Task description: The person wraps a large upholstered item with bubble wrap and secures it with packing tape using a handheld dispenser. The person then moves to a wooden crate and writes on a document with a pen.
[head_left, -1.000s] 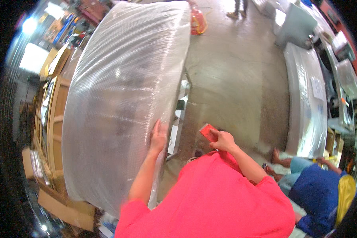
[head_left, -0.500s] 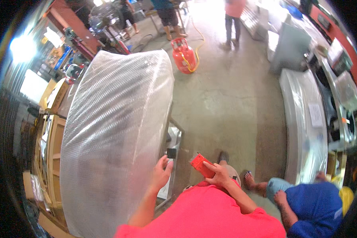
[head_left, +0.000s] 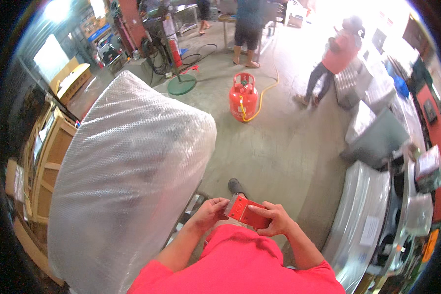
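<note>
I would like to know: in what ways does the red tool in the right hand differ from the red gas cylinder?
The red tool is small and has flat faces, while the gas cylinder is larger and rounded. The tool is held in the right hand, whereas the cylinder stands upright on the floor. A yellow hose runs from the cylinder; none shows on the tool. Both are mainly red.

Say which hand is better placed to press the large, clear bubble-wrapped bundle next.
Probably the left hand: it is nearer that bundle, while the right hand grips the red, boxy handheld tool.
</note>
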Motion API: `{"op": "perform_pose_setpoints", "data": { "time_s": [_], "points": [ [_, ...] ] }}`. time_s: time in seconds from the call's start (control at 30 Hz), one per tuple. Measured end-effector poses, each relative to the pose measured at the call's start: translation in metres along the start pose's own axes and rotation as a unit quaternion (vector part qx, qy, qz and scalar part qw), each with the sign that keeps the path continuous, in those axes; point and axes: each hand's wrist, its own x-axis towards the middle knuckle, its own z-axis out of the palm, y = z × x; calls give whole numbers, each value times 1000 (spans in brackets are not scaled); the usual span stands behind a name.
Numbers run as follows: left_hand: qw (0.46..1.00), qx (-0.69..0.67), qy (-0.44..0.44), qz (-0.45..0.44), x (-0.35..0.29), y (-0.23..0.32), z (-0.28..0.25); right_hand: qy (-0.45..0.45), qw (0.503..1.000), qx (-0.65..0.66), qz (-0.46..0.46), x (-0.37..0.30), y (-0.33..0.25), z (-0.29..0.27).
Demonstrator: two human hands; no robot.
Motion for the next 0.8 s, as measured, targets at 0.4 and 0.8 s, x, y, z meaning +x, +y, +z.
{"op": "perform_pose_setpoints", "data": {
  "time_s": [0.4, 0.8],
  "points": [
    [960, -125, 144, 204, 141, 197, 8, -130, 962, -24, -240, 335, 119, -137],
    [654, -271, 545, 448, 173, 262, 52, -451, 721, 372, -373, 617, 219, -51]
  ]
}}
